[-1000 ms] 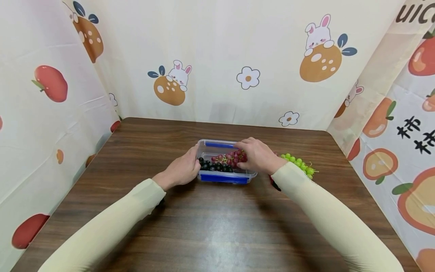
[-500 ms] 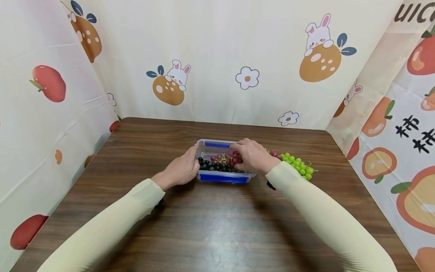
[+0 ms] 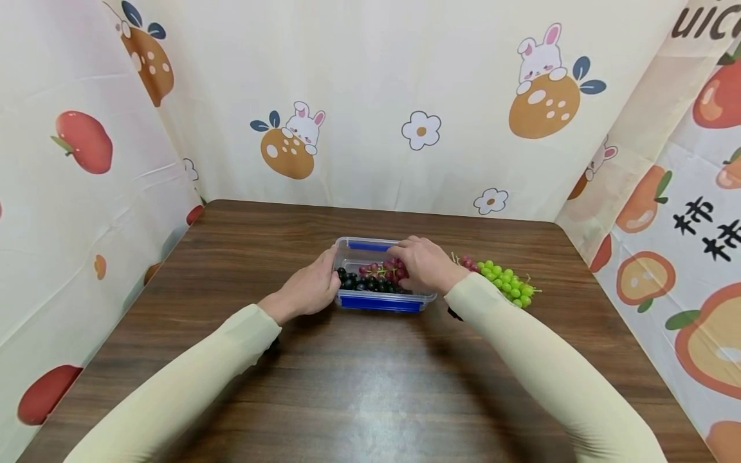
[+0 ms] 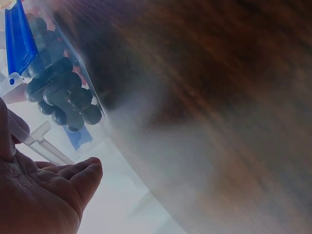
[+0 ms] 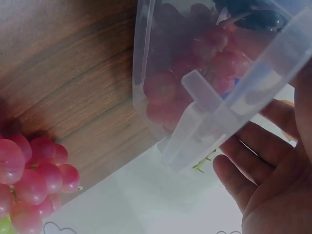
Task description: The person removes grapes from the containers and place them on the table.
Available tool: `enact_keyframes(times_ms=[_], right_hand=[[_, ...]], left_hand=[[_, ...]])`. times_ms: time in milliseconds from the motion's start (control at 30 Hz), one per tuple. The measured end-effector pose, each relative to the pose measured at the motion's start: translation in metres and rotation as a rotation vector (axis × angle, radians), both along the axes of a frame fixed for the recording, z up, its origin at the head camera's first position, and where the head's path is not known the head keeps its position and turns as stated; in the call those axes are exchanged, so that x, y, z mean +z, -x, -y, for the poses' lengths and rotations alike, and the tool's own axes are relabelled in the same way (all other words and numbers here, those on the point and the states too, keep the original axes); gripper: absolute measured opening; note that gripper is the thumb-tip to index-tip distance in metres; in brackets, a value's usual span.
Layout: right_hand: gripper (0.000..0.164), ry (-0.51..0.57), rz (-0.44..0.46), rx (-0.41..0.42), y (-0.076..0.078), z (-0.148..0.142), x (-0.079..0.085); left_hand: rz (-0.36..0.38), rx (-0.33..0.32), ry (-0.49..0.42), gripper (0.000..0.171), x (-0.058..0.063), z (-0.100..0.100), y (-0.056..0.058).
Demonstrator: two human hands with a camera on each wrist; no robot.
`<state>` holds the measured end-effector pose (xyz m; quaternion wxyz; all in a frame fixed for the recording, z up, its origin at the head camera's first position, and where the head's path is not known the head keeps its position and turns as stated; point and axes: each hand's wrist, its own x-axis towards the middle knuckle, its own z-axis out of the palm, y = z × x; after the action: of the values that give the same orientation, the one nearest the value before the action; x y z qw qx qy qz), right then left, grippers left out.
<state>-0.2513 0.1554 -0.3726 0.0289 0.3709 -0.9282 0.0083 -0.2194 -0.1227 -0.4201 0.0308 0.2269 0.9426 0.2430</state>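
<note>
A clear plastic food container [image 3: 383, 305] with blue clips stands on the table. Black grapes [image 3: 370, 284] lie along its near side, and a bunch of red grapes [image 3: 383, 270] lies behind them. My left hand [image 3: 308, 287] grips the container's left end, thumb over the rim and fingers along the outer wall. Over the container's right end reaches my right hand [image 3: 425, 263], its thumb down by the red grapes. In the right wrist view, its fingers [image 5: 258, 146] are loosely spread beside the rim. The hand hides part of the red bunch in the head view.
Right of the container, another red bunch [image 5: 39, 175] and a green bunch of grapes [image 3: 508, 283] lie on the wooden table [image 3: 370, 386]. A printed curtain [image 3: 370, 77] hangs behind the table and along both sides.
My right hand has moved slightly left over the container, uncovering more of the red and green grapes to its right. My left hand and the container stay in place.
</note>
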Motion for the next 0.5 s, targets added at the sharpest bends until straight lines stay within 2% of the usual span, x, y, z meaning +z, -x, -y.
enact_keyframes(times_ms=[500], right_hand=[[0.058,-0.133,0.031,-0.021,0.007,0.013,-0.007]], left_hand=[[0.002,-0.002,-0.004,0.066,-0.002,0.001,0.002]])
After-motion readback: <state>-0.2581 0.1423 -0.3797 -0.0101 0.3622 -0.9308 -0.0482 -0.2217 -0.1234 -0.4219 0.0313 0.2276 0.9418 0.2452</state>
